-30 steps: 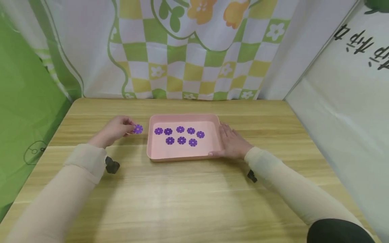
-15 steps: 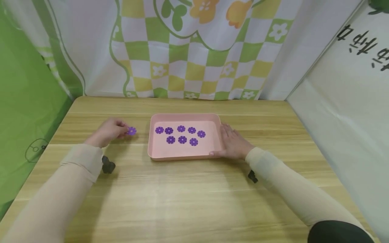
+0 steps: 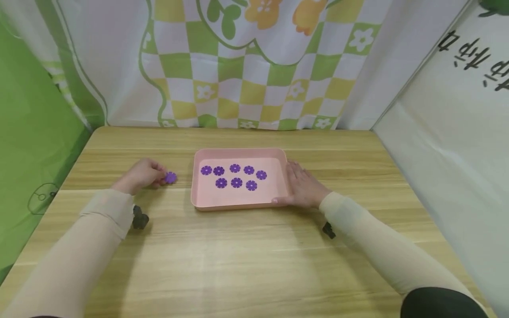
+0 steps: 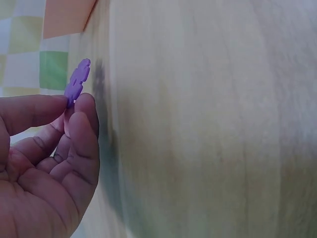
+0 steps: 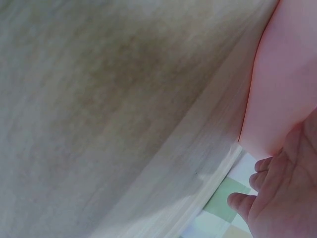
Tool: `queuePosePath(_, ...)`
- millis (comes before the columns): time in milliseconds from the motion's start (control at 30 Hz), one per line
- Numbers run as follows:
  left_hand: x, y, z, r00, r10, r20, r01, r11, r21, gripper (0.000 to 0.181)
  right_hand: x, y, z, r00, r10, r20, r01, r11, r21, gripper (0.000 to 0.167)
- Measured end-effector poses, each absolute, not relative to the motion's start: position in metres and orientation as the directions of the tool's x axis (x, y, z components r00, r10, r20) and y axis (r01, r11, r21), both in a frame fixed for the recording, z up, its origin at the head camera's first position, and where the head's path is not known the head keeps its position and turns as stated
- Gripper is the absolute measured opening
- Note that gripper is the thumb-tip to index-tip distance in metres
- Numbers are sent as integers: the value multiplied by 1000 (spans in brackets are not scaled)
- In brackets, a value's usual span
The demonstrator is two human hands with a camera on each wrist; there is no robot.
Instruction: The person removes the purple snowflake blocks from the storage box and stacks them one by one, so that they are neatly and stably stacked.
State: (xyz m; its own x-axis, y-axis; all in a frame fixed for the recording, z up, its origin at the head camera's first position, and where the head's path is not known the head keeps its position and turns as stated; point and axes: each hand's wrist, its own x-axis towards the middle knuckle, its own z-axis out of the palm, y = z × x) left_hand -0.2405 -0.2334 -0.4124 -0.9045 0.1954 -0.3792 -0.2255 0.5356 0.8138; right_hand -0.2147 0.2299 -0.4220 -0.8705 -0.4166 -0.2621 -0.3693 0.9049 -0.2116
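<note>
Left of the pink tray point(image 3: 214, 199), my left hand point(image 3: 144, 173) pinches a purple snowflake disc point(image 3: 171, 177) between thumb and fingertips. In the left wrist view the disc point(image 4: 79, 79) tilts nearly edge-on, above the tabletop; the other fingers curl loosely below. My right hand point(image 3: 307, 189) rests against the tray's right side, fingers extended along the wall and thumb at the front right corner. The right wrist view shows that palm point(image 5: 297, 188) beside the pink wall point(image 5: 285, 74). Several purple snowflake discs point(image 3: 236, 182) lie flat and apart inside the tray.
The tray stands on a wooden table point(image 3: 254, 256). A checked curtain point(image 3: 246, 84) hangs behind the table's back edge. Green cloth point(image 3: 36, 110) borders the left side, and a white sheet with black writing point(image 3: 449, 132) borders the right.
My left hand has drawn back leftward from the tray and slightly nearer to me, with the snowflake disc in its grip. The right hand and the tray have stayed put.
</note>
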Motion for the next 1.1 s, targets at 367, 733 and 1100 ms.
queuePosePath(367, -242, -232, -418, -899, 212, -383, -220, 539, 813, 21, -216, 230, -424, -869, -429, -247, -389, 901, -193, 131)
queuePosePath(733, -247, -230, -418, -903, 215, -372, -186, 586, 789, 20, -218, 231, -424, -869, -434, -239, -393, 897, -201, 131)
queuePosePath(1100, -250, -246, -420, -889, 220, -403, -172, 654, 737, 19, -216, 230, -424, -871, -418, -259, -370, 904, -215, 132)
